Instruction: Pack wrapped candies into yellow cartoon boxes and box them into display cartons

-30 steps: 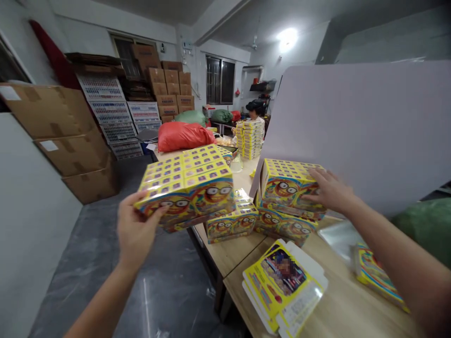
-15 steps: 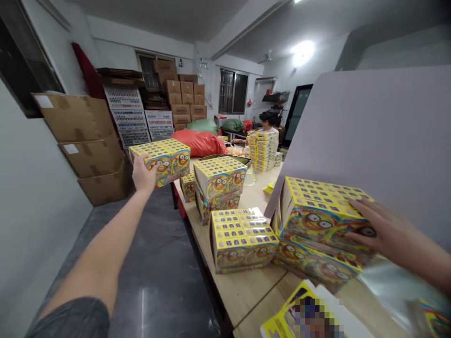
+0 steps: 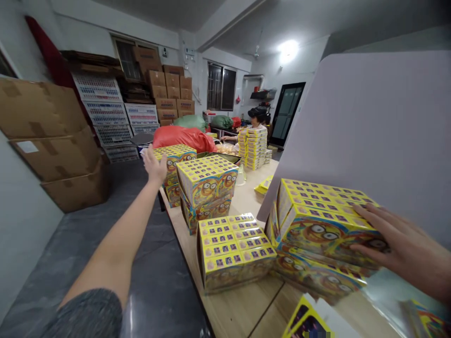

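Observation:
My left hand (image 3: 154,165) reaches far out and grips the left end of a yellow cartoon-face box (image 3: 178,157). That box sits on top of another yellow box (image 3: 173,192) at the table's far left edge. My right hand (image 3: 405,249) lies flat, fingers stretched, on the right end of the top box (image 3: 317,213) of a near stack. Between the two stands a two-high stack of the same boxes (image 3: 207,185). A single box (image 3: 234,249) lies in front of it.
A large white board (image 3: 369,131) leans behind the near stack. The wooden table (image 3: 243,305) runs away from me; printed flat cartons (image 3: 305,324) lie at its near end. A person (image 3: 256,117) sits at the far end behind stacked boxes (image 3: 254,148). Brown cartons (image 3: 52,141) line the left wall.
My left arm has stretched out and carried its yellow box from in front of me to the top of the far box on the table. My right hand stayed on the near stack.

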A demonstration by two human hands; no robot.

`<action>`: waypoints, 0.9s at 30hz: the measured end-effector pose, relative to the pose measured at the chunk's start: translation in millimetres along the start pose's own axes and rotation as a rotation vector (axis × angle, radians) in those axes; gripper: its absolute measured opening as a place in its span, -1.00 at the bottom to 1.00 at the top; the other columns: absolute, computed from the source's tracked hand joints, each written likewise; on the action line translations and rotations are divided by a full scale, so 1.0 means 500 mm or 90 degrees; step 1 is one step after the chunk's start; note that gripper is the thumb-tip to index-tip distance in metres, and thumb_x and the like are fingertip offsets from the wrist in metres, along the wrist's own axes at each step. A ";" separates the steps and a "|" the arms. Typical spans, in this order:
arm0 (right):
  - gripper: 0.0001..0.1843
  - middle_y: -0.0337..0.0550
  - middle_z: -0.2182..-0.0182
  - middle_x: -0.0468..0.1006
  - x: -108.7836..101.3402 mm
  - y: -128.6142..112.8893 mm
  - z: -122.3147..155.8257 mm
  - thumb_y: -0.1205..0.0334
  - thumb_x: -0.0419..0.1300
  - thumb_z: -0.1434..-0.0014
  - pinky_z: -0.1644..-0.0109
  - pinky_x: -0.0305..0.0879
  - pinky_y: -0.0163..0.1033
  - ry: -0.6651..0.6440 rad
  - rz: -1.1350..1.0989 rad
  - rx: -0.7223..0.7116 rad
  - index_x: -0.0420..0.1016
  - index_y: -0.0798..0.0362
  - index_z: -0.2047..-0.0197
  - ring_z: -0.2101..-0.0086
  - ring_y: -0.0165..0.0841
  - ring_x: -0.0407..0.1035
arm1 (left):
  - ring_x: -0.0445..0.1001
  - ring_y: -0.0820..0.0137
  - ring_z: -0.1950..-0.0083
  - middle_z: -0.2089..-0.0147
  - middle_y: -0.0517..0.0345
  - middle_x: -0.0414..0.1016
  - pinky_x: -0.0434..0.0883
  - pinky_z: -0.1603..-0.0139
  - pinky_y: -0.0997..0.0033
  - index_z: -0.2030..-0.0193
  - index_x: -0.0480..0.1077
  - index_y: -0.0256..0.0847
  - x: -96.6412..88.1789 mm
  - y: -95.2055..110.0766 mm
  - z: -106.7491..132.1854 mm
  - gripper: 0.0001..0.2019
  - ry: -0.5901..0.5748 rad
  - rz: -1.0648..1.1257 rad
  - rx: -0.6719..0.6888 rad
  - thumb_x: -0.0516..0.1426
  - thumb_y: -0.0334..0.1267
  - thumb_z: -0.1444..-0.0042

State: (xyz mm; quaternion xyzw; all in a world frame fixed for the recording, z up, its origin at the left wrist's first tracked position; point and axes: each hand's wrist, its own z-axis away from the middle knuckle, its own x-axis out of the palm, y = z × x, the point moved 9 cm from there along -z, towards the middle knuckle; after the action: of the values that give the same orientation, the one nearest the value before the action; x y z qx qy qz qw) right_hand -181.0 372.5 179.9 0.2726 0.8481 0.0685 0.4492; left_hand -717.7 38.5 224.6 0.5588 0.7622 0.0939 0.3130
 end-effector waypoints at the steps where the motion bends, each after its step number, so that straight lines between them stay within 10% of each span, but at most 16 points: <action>1: -0.17 0.29 -0.12 0.36 0.002 0.001 0.000 -0.30 -0.12 -0.17 -0.13 0.32 0.13 0.001 -0.004 0.002 0.19 0.20 -0.26 -0.08 0.08 0.33 | -0.10 0.05 -0.44 -0.39 -0.26 -0.06 -0.09 -0.37 -0.17 -0.29 0.00 -0.27 0.006 0.032 0.022 -0.46 -0.007 0.000 0.018 -0.03 -0.04 -0.27; 7: -0.24 0.32 -0.10 0.37 0.001 0.001 -0.011 -0.19 -0.05 -0.14 -0.14 0.31 0.12 -0.015 -0.030 0.035 0.24 0.22 -0.22 -0.06 0.10 0.33 | -0.03 -0.02 -0.43 -0.31 -0.21 0.10 0.11 -0.36 0.00 -0.08 0.28 -0.20 0.064 0.193 0.152 -0.33 -0.119 0.043 0.084 0.34 0.05 0.14; 16: -0.30 0.30 -0.09 0.36 -0.008 -0.015 -0.016 -0.11 -0.02 -0.16 -0.16 0.28 0.07 -0.005 -0.042 0.029 0.24 0.24 -0.20 -0.08 0.09 0.30 | 0.29 0.12 -0.24 -0.12 -0.15 0.32 0.25 -0.27 0.05 -0.04 0.23 -0.21 0.018 0.231 0.138 -0.56 -0.053 0.067 0.125 0.23 -0.15 -0.06; 27: -0.30 0.31 -0.06 0.37 -0.025 -0.031 -0.011 -0.13 -0.08 -0.21 -0.13 0.30 0.10 0.034 -0.015 0.007 0.26 0.28 -0.17 -0.05 0.13 0.32 | 0.25 0.12 -0.22 -0.09 -0.11 0.27 0.21 -0.27 0.09 -0.02 0.20 -0.26 -0.115 0.278 -0.132 -0.53 0.081 -0.016 0.172 0.25 -0.13 -0.05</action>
State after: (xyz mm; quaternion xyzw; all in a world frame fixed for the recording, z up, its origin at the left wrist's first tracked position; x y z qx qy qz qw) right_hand -186.0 353.8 186.8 0.2633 0.8633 0.0660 0.4256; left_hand -635.5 49.8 366.5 0.5789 0.7933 0.0216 0.1870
